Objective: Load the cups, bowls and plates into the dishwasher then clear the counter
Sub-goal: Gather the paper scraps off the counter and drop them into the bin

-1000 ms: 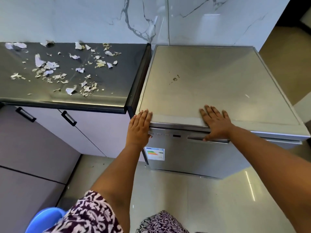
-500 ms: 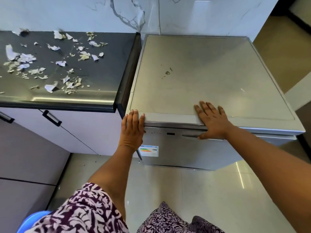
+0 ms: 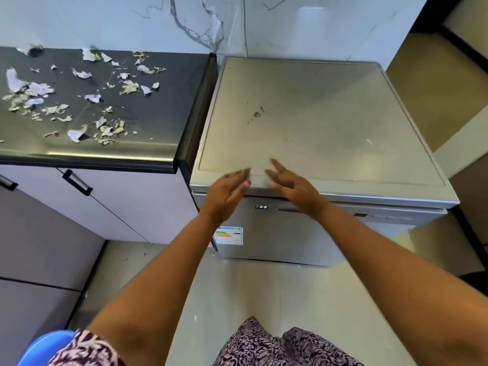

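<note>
The dishwasher (image 3: pixel 317 122) front has a small display (image 3: pixel 261 206) showing blurred digits, roughly 8:88; the print on the energy sticker (image 3: pixel 229 235) is too small to read.

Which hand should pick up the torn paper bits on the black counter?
Left, probably. The left hand hovers nearer the counter with the paper bits; the right hand sits farther right, over the dishwasher.

Silver dishwasher (image 3: pixel 317 122), black counter (image 3: pixel 163 96)
</note>
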